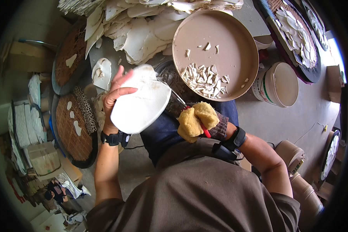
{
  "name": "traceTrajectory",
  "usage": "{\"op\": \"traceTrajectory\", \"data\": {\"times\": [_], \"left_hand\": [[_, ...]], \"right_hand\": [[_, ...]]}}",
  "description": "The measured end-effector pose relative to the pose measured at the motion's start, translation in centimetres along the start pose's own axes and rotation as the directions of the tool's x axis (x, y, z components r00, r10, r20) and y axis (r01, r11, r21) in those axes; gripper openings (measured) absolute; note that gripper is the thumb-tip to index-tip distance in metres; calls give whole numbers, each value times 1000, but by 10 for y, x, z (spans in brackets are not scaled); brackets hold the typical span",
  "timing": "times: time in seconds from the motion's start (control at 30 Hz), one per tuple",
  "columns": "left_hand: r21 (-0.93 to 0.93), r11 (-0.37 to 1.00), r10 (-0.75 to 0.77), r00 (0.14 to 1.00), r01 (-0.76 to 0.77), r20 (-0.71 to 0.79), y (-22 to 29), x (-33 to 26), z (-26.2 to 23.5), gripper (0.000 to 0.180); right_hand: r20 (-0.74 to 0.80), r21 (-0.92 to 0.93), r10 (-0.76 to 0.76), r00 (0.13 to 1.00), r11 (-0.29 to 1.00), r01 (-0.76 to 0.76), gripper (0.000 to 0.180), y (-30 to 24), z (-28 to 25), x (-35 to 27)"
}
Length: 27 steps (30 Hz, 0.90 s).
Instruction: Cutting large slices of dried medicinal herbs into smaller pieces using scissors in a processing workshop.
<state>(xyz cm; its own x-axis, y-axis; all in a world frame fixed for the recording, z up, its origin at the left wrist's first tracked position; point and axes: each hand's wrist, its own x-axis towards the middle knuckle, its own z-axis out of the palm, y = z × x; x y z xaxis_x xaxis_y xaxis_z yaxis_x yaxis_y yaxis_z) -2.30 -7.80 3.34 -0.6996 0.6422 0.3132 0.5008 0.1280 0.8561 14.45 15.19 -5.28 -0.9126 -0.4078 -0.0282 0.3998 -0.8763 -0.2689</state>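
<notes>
**Inspector:** Tan and smooth, the largest item is a round shallow tray (236,58) with a low rim, resting ahead of the person's knees. A loose heap of small white trimmings (205,79) lies on its near side, with a few stray chips further in.

**Clerk:** And behind it?

**Inspector:** A big pile of thin white sheets (143,31), curled and ragged at the edges, matte like dried pulp. To the left lie two round woven trays (71,133), brown and coarse, carrying a few small white pieces. To the right stands a white bucket (278,85) with an open mouth.

**Clerk:** The piece in hand?

**Inspector:** A white oval sheet (141,102), thin, smooth-faced and slightly dished. It is held above the lap, just short of the tan tray. Its long axis runs from lower left to upper right, the broad face turned up toward the camera.

**Clerk:** The hands?

**Inspector:** The left hand (114,98) is bare and grips the sheet's left edge, fingers curled over the top face. The right hand (197,118) wears a fuzzy yellow glove and is closed around a red-handled cutting tool (193,116); its metal end points up-left and meets the sheet's right edge. Whether knife or scissors, I cannot tell.

**Clerk:** Smallest items?

**Inspector:** A black band sits on each wrist.
</notes>
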Motion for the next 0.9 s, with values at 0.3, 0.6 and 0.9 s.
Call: {"op": "traceTrajectory", "data": {"times": [0.3, 0.6, 0.9], "left_hand": [[-599, 685, -608, 778, 415, -158, 14, -30, 48, 23], [-616, 677, -613, 771, 402, -171, 17, -31, 63, 32], [-624, 525, -663, 738, 579, 127, 11, -26, 21, 41]], "right_hand": [[368, -929, -536, 760, -249, 274, 20, -1, -29, 23], [102, -151, -233, 967, 957, 246, 23, 2, -17, 31], [-193, -813, -8, 981, 561, -155, 28, -6, -7, 13]]}}
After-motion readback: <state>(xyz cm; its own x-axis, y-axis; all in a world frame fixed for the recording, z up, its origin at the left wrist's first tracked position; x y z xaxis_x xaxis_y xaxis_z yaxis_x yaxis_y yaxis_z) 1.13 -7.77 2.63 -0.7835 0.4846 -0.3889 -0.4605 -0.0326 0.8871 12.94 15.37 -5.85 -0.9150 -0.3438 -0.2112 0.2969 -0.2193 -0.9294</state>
